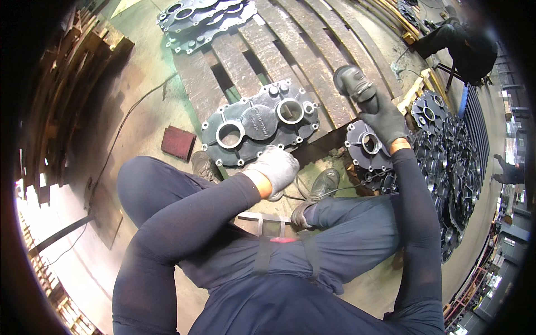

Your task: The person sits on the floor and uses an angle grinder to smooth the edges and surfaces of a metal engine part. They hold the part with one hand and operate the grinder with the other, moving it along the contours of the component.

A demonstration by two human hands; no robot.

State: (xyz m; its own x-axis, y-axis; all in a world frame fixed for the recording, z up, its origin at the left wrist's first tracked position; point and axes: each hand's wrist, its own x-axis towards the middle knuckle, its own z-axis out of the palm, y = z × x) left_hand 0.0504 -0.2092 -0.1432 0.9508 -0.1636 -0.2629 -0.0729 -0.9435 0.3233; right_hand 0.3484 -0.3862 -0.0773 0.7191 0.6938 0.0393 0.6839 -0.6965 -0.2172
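A grey cast-metal cover [259, 121] with two large round bores lies flat on the near end of the wooden pallet table. My left hand [274, 167], in a pale grey glove, is at its near edge with the fingers curled in. What those fingers close on, if anything, is hidden. Out to the right, my right hand [383, 120] in a dark glove grips a handheld grinder [355, 84] with a round head. The grinder is raised beside the slats, apart from the cover.
More covers [204, 22] lie stacked at the table's far left. Dark castings [441, 162] pile up at my right, one cover [365, 146] close under my right wrist. A dark red block [178, 143] is on the floor at left, near a cable [120, 134]. Another person [460, 47] sits at far right.
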